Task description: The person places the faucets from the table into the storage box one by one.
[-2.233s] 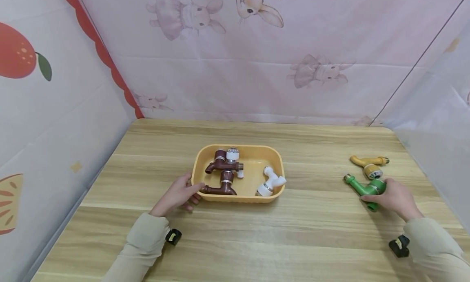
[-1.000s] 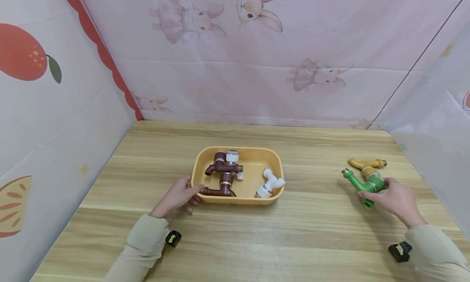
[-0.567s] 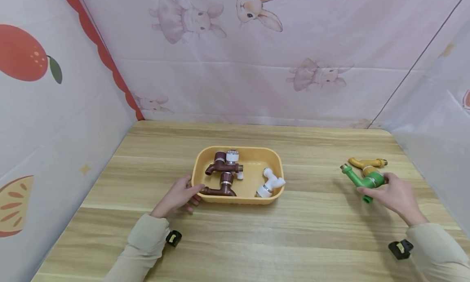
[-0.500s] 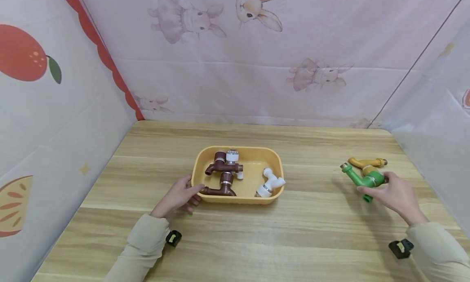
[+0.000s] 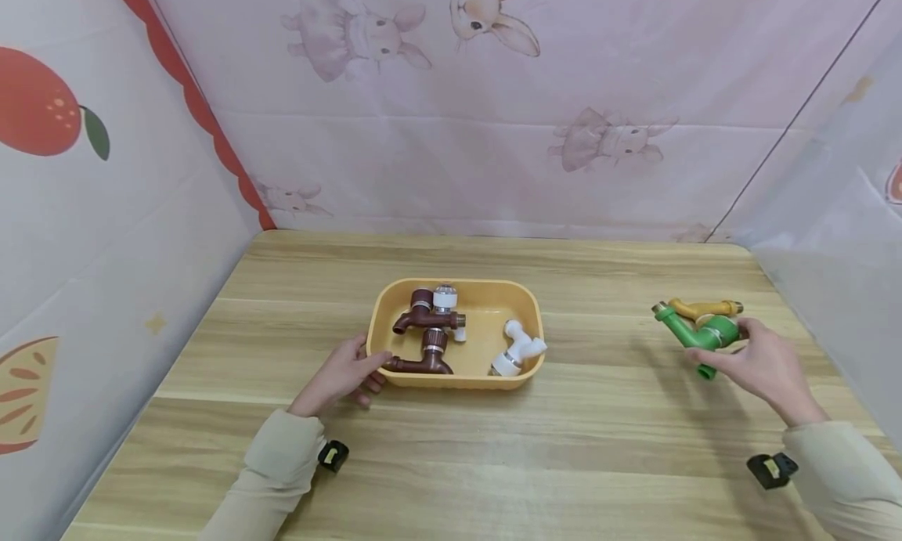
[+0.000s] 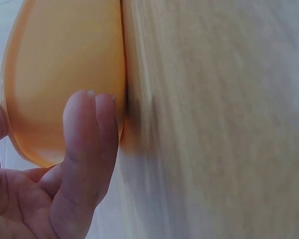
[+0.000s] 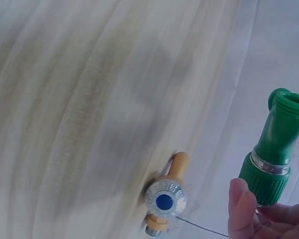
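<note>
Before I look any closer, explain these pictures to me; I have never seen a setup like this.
There is no machine here: a person works with two bare hands. The wide pictures come from a camera worn on the head, looking forward and down. The close ones come from a camera on each wrist; the black device at the left wrist is probably one.

On the wooden table stands a yellow tub with two brown taps and two white taps inside, one white one partly hidden by a brown one. A yellow tap lies on the table to the right. The left grip, a bare hand, holds the tub's end, with the thumb over the rim. The right grip holds a green tap, raised off the table.
</note>
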{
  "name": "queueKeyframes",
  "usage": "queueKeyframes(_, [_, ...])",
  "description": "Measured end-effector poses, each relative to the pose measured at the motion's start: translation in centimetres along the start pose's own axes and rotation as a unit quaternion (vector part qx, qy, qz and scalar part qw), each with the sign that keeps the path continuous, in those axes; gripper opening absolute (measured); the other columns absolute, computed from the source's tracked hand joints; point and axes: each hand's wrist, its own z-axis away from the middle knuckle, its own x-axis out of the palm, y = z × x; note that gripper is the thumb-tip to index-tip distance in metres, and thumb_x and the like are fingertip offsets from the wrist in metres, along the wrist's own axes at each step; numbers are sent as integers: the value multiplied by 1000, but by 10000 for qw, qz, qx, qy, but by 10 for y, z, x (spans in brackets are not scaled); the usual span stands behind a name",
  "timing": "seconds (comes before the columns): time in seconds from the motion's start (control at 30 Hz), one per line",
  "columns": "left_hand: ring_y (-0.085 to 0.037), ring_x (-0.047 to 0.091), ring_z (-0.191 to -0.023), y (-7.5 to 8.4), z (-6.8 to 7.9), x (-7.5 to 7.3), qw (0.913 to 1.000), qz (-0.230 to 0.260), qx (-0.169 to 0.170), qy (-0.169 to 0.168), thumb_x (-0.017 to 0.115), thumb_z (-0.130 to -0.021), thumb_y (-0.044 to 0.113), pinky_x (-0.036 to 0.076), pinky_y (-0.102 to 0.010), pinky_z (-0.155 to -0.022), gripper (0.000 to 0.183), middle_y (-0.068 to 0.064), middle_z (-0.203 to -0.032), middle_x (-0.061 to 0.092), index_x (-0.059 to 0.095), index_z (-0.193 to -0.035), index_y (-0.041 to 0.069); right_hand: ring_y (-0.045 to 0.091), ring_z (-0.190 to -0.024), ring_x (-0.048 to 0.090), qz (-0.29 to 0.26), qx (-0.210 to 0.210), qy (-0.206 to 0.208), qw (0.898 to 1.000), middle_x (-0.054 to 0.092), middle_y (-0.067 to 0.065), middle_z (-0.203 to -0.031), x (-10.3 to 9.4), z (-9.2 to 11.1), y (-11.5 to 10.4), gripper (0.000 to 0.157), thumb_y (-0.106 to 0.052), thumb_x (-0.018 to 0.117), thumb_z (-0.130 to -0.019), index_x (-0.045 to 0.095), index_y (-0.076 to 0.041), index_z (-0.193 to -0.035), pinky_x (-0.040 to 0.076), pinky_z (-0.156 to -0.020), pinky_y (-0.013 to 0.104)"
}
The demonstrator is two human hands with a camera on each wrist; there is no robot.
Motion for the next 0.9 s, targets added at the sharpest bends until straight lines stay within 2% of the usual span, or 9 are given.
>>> queueKeyframes(0.23, [-22,59,-62,1,0,0,10000,-4,12,-17,56,-91,23,55,-36,-47,44,-15,-76,61,41,-122,-4,29,-65,59,-105,-111,70,9999,55,35,-93,-2,-1,-7,84,-45,71,-75,38,20,-117,44,-47,31])
queueKeyframes(0.47, [-22,59,-62,1,0,0,10000,-15,25,-42,55,-91,23,55,-37,-47,45,-15,-75,61,41,-124,-4,29,-64,59,-147,-150,93,9997,60,30,-85,-4,-1,-12,85,-46,70,-74,39,19,-118,44,-46,31])
queueKeyframes(0.7, [-22,59,-62,1,0,0,10000,-14,27,-53,55,-91,24,55,-37,-48,45,-14,-76,61,41,-124,-4,34,-68,61,-173,-116,94,9997,62,29,-85,-5,-1,-17,90,-47,71,-74,36,20,-121,45,-49,33])
queueKeyframes(0.9, [-22,60,-63,2,0,-1,10000,-50,29,-74,56,-91,25,55,-37,-48,47,-14,-76,62,40,-125,-3,33,-68,62,-232,-247,229,9992,61,31,-89,-7,-2,-25,86,-46,71,-73,39,17,-122,46,-50,34])
